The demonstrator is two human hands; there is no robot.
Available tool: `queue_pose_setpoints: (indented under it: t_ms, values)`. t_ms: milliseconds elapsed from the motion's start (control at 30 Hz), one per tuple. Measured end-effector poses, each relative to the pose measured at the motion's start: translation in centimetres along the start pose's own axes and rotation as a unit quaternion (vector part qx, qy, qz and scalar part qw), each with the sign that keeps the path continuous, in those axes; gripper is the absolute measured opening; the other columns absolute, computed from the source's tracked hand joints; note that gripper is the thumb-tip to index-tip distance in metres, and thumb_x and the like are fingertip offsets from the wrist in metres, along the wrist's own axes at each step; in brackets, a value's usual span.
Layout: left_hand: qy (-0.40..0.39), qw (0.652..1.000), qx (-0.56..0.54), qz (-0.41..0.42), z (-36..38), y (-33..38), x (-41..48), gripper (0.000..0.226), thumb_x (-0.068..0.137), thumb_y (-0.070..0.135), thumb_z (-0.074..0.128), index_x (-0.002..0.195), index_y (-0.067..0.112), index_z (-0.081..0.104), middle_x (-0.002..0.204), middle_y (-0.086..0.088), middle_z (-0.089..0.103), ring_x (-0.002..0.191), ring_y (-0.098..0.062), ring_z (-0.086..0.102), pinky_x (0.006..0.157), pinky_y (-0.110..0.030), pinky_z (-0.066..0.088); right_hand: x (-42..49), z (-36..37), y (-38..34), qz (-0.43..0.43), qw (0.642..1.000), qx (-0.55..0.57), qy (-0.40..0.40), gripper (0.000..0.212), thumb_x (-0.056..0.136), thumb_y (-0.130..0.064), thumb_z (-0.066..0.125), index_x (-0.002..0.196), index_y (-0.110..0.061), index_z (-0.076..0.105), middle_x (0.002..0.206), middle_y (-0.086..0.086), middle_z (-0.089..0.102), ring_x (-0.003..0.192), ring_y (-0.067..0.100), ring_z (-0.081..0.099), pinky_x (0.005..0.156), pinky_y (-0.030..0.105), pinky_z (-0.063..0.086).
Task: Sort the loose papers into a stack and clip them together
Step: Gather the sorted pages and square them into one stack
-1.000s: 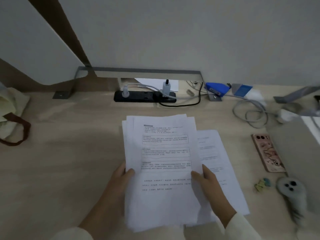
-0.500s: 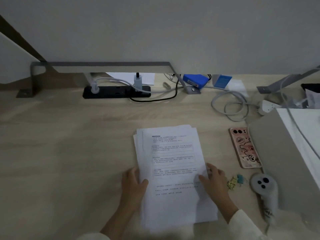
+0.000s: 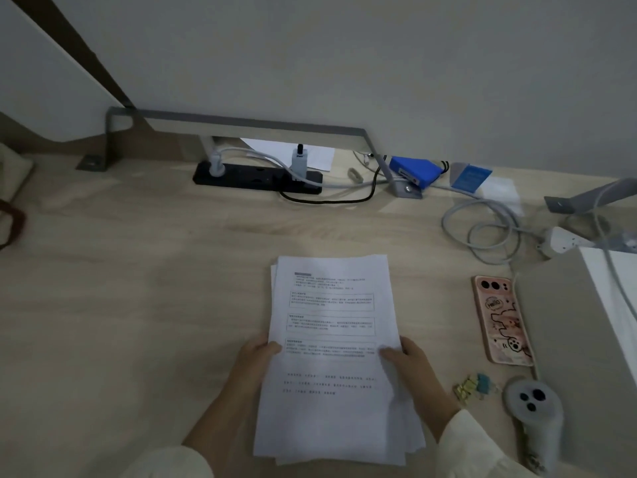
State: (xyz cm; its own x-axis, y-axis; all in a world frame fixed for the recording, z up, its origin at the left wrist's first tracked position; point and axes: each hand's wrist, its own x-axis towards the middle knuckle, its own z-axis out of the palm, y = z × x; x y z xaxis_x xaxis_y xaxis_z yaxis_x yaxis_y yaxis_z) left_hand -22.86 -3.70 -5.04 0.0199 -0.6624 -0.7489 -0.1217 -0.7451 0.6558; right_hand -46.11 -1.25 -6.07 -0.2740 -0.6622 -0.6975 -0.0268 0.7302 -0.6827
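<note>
A stack of white printed papers (image 3: 332, 339) lies on the wooden desk (image 3: 138, 305), its edges roughly lined up, with a few sheets sticking out at the left and bottom. My left hand (image 3: 253, 365) grips the stack's left edge, thumb on top. At the right edge my right hand (image 3: 413, 374) holds the stack the same way. Small yellow and blue binder clips (image 3: 474, 388) lie on the desk just to the right of my right hand.
A pink phone (image 3: 501, 319) lies face down right of the papers, beside a grey box (image 3: 579, 339). A grey controller (image 3: 532, 408) sits below the phone. At the back are a black power strip (image 3: 258, 175), cables (image 3: 489, 229) and a blue object (image 3: 415, 172).
The sheet that lay to the right has been gathered into the stack. Both hands have squared the papers, and the view has shifted.
</note>
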Motion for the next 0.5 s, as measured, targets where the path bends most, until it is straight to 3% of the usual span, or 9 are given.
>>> queue_pose_setpoints:
  t_ms: [33,133,200,267,333,433,500]
  values:
    - [0.009,1.000,-0.003,-0.014,-0.1,-0.1,0.1,0.019,0.071,0.015,0.059,0.083,0.007,0.071,0.079,-0.009,0.073,0.081,-0.030,0.067,0.074,-0.034,0.049,-0.2,0.3,-0.1,-0.012,1.000,0.014,-0.015,0.019,0.086,-0.003,0.053,0.104,-0.009,0.053,0.092,0.005,0.062,0.080,0.020,0.060,0.063,0.027,0.049]
    - [0.052,0.998,0.004,-0.017,-0.8,-0.4,1.2,0.052,0.053,0.028,0.058,0.098,0.005,0.068,0.094,-0.013,0.070,0.089,-0.030,0.066,0.082,-0.037,0.052,-0.9,1.3,-0.3,-0.043,0.998,0.025,-0.047,0.024,0.086,-0.002,0.051,0.102,-0.019,0.056,0.101,0.004,0.066,0.090,0.023,0.064,0.073,0.032,0.053]
    - [0.071,0.997,0.010,-0.013,-1.7,-0.4,1.6,0.060,0.050,0.031,0.060,0.103,0.002,0.066,0.098,-0.013,0.069,0.090,-0.030,0.066,0.084,-0.040,0.054,-1.4,1.7,-0.8,-0.062,0.996,0.029,-0.061,0.025,0.087,-0.002,0.051,0.104,-0.018,0.059,0.103,0.005,0.068,0.090,0.025,0.067,0.077,0.037,0.055]
    - [0.042,0.999,-0.020,-0.006,-2.4,0.1,1.4,0.056,0.057,0.027,0.065,0.106,0.001,0.066,0.102,-0.016,0.070,0.092,-0.031,0.067,0.085,-0.041,0.054,-1.9,2.0,-1.8,-0.091,0.992,0.037,-0.079,0.024,0.089,-0.005,0.052,0.109,-0.015,0.060,0.104,0.008,0.070,0.089,0.027,0.069,0.078,0.040,0.057]
    - [0.003,0.999,-0.044,0.017,-3.1,0.9,0.7,0.043,0.070,0.019,0.069,0.111,0.005,0.065,0.106,-0.013,0.071,0.092,-0.028,0.069,0.077,-0.037,0.056,-2.8,2.1,-3.4,-0.137,0.985,0.041,-0.099,0.023,0.089,-0.009,0.053,0.109,-0.018,0.060,0.106,0.009,0.070,0.091,0.026,0.070,0.081,0.044,0.056]
    - [-0.030,0.991,-0.081,0.104,-4.5,3.2,-0.6,0.033,0.078,0.015,0.066,0.110,0.020,0.061,0.101,0.006,0.074,0.086,-0.013,0.071,0.060,-0.022,0.054,-4.4,1.9,-6.7,-0.212,0.968,0.045,-0.129,0.025,0.089,-0.010,0.054,0.113,-0.016,0.060,0.111,0.010,0.068,0.097,0.029,0.067,0.085,0.048,0.054]
    - [-0.030,0.978,-0.090,0.186,-5.4,5.8,-2.2,0.037,0.074,0.016,0.066,0.110,0.026,0.061,0.101,0.013,0.073,0.092,-0.009,0.069,0.067,-0.022,0.053,-5.5,1.5,-9.0,-0.261,0.952,0.072,-0.145,0.028,0.087,-0.008,0.053,0.114,-0.013,0.059,0.111,0.010,0.068,0.099,0.028,0.066,0.084,0.043,0.056]
